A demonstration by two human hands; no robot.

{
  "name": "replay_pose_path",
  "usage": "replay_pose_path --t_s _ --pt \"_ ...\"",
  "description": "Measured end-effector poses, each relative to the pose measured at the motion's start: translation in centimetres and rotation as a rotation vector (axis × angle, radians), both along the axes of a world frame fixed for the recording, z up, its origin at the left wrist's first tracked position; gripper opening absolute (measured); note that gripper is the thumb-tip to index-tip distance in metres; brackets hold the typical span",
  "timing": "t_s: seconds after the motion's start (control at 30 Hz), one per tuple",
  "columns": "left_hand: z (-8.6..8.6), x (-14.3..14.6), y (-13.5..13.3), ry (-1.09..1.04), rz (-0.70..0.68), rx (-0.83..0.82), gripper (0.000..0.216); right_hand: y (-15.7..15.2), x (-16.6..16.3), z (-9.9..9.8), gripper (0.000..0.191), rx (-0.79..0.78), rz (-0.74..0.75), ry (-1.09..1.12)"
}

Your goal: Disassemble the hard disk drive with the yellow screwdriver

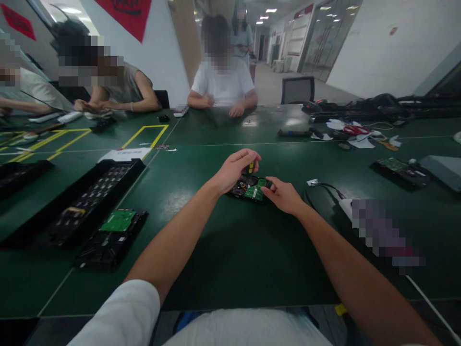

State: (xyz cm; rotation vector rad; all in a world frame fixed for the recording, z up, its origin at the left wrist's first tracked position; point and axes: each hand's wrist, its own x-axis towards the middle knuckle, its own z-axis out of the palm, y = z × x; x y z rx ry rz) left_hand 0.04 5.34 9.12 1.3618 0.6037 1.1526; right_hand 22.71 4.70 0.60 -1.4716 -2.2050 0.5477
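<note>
A black hard drive (254, 193) with a green circuit board on its upper side lies on the green table in front of me. My left hand (236, 168) is closed round a small screwdriver (251, 167) with a yellow and black handle, held upright above the drive. Its tip is too small to make out. From the right, my right hand (283, 193) grips the drive's near right edge between thumb and fingers.
A long black tray (135, 168) and another hard drive (111, 235) lie left. On the right are a third drive (399, 173), a grey box (444, 170), a cable (324, 185) and a blurred-out object (382, 230). Co-workers sit across the table.
</note>
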Motion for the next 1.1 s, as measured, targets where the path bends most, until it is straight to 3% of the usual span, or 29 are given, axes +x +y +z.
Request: replay_pose_path --t_s 0.33,0.7,1.1 --pt "0.01 0.66 -0.26 -0.104 0.005 -0.132 0.037 -0.04 0.01 0.05 0.052 0.001 -0.002 -0.011" --pt "-0.09 0.43 -0.39 -0.016 0.040 -0.075 0.035 -0.49 -0.28 0.90 0.052 -0.045 -0.021 -0.013" --pt "0.12 -0.10 0.01 0.071 0.063 0.033 0.027 -0.13 -0.11 0.30 0.052 -0.013 -0.011 -0.012"
